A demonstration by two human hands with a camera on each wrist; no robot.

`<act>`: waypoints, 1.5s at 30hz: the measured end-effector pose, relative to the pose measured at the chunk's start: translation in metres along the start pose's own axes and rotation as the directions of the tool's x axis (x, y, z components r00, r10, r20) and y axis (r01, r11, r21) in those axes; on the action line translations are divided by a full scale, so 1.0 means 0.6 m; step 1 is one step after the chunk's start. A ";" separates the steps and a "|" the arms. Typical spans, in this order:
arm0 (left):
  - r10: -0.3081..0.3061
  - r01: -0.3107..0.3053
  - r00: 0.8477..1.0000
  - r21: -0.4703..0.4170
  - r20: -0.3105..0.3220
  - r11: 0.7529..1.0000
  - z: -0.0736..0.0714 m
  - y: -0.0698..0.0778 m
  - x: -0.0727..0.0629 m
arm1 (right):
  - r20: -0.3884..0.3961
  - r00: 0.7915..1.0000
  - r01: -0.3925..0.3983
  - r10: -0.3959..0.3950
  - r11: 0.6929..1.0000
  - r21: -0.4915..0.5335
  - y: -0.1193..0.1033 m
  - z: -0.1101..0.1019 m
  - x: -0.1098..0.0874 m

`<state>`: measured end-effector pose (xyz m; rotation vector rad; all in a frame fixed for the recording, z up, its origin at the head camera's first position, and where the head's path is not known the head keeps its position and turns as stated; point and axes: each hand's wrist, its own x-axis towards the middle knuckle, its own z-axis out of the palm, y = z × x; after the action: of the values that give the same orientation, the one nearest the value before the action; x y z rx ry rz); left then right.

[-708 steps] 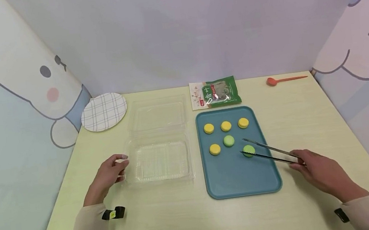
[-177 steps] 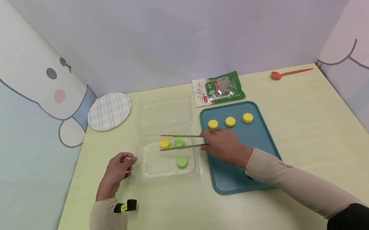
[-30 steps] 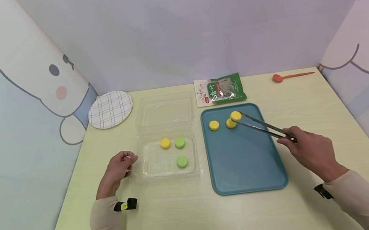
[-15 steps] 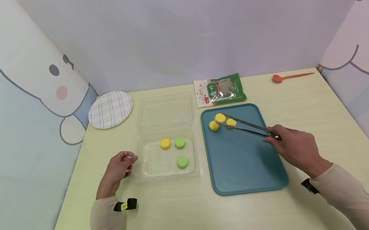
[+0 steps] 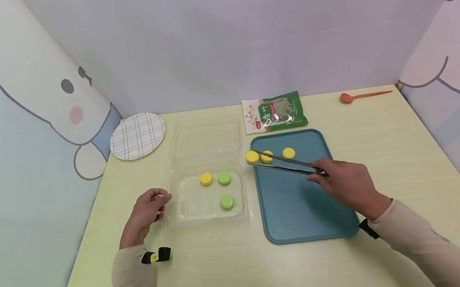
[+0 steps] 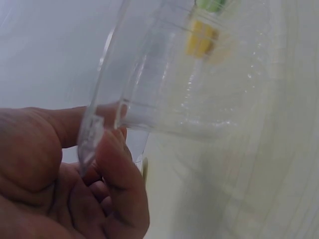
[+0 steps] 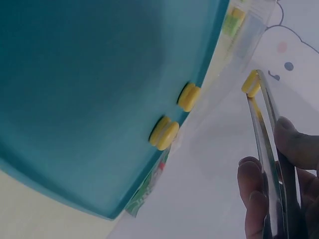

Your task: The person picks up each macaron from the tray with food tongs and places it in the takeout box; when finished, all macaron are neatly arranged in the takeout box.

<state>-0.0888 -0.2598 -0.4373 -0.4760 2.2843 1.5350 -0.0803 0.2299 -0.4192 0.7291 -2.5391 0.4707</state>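
Note:
My right hand [image 5: 349,184] grips metal tongs [image 5: 288,165], whose tips pinch a yellow macaron [image 5: 251,156] over the tray's left edge. In the right wrist view the pinched macaron [image 7: 251,83] sits between the tong ends, raised off the tray. Two more yellow macarons, one left [image 5: 267,156] and one right [image 5: 288,153], lie near the far edge of the blue tray [image 5: 307,210]. My left hand [image 5: 146,213] pinches the left rim of the clear plastic box [image 6: 94,129] between thumb and fingers. Inside it lie a yellow macaron [image 5: 206,179] and two green macarons [image 5: 226,202].
The box's clear lid [image 5: 207,140] lies open behind it. A checked round plate [image 5: 137,136] stands at the back left. Behind the tray is a green and white packet [image 5: 274,112], and an orange spoon [image 5: 364,95] lies at the back right.
Over the last second my right hand has carried the pinched macaron leftward across the tray. Earlier, one yellow and two green macarons moved from tray to box. The left hand has stayed put lately.

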 end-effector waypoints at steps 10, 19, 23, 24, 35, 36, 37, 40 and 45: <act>0.000 0.000 1.000 0.007 0.006 1.000 -0.001 0.002 -0.001 | 0.100 0.994 0.037 -0.038 0.999 0.011 -0.032 0.004 0.020; 0.007 -0.007 1.000 0.007 0.007 1.000 0.000 0.003 -0.001 | 0.143 0.985 0.088 -0.093 0.995 0.043 -0.058 0.021 0.036; 0.005 -0.005 1.000 0.003 0.007 1.000 0.000 0.003 -0.001 | 0.166 0.978 0.112 -0.123 0.991 0.069 -0.071 0.026 0.044; 0.003 -0.003 1.000 0.002 0.009 1.000 0.000 0.003 0.000 | 0.173 0.977 0.116 -0.128 0.990 0.075 -0.075 0.027 0.047; 0.002 -0.002 1.000 0.002 0.009 1.000 0.000 0.004 0.001 | 0.220 0.949 0.215 -0.223 0.975 0.060 -0.114 0.040 0.066; 0.000 0.000 1.000 0.003 0.009 1.000 0.000 0.005 0.001 | 0.221 0.947 0.226 -0.234 0.972 0.058 -0.118 0.043 0.068; -0.002 0.002 1.000 0.004 0.008 1.000 0.000 0.005 0.001 | 0.221 0.945 0.236 -0.243 0.970 0.058 -0.122 0.046 0.069; -0.006 0.006 1.000 0.005 0.007 1.000 0.000 0.006 0.001 | 0.227 0.936 0.262 -0.268 0.963 0.057 -0.135 0.054 0.074; 0.000 0.000 1.000 0.008 0.010 1.000 -0.001 0.005 0.002 | 0.270 0.923 0.266 -0.274 0.962 0.066 -0.155 0.061 0.086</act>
<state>-0.0911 -0.2595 -0.4351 -0.4648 2.2825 1.5238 -0.0787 0.1181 -0.4054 1.2125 -2.6291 0.3287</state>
